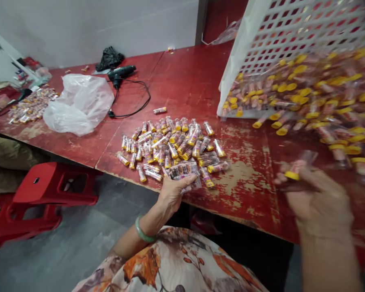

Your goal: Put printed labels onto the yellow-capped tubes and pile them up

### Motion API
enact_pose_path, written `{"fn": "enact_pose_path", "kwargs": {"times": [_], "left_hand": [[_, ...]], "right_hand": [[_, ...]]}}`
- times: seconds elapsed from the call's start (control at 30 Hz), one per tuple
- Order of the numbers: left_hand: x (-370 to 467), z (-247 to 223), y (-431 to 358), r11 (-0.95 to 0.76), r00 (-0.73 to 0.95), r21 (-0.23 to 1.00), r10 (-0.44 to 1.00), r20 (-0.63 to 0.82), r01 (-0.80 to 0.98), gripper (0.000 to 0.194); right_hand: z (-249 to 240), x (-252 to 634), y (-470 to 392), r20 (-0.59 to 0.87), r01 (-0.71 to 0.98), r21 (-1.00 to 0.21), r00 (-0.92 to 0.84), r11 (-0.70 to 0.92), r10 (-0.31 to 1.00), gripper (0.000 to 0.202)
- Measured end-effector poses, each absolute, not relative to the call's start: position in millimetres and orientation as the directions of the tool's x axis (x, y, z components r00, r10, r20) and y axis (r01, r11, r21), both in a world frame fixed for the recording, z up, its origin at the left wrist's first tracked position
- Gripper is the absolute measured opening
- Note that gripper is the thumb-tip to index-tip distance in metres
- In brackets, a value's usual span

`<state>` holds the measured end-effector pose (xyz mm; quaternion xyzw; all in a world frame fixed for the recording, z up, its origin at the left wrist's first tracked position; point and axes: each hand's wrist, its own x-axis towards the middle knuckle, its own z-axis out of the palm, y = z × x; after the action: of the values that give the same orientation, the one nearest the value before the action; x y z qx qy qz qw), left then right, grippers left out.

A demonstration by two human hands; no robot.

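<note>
Presently, we have a heap of printed tubes spread on the red counter, their clear wraps shiny and their ends yellow. At the heap's near edge, our left hand grasps a sheaf of printed film pieces, the thumb pressed flat on top; we cannot see the fingers underneath. A green bangle circles that wrist. Well to the right of the heap, our right hand pinches a yellow-capped tube between thumb and fingers, with the cap toward us; both hand and tube are blurred. Farther right of the heap and beyond that hand, many loose tubes with yellow caps and pinkish contents spill from a tipped white crate onto the counter. Just beyond the heap, one separate tube lies on its side. Left of the heap and farther back, we see a crumpled translucent bag, and next to it a black heat gun or hair dryer with its cord looping toward the heap. Lower left of the heap, red stools stand on the grey floor.
</note>
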<state>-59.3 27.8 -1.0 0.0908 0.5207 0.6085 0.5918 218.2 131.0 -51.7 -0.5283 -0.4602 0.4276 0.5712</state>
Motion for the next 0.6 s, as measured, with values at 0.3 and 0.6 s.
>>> {"fn": "enact_pose_path", "kwargs": {"times": [0.3, 0.6], "left_hand": [[-51, -5, 21, 0.180, -0.293, 0.794, 0.864, -0.409, -0.581, 0.037], [-54, -12, 18, 0.288, -0.181, 0.718, 0.847, -0.499, -0.634, 0.041]], "right_hand": [[-9, 78, 39, -0.166, -0.401, -0.891, -0.152, -0.215, 0.974, 0.023], [-18, 74, 49, -0.138, -0.225, -0.961, -0.107, -0.160, 0.985, 0.016]]}}
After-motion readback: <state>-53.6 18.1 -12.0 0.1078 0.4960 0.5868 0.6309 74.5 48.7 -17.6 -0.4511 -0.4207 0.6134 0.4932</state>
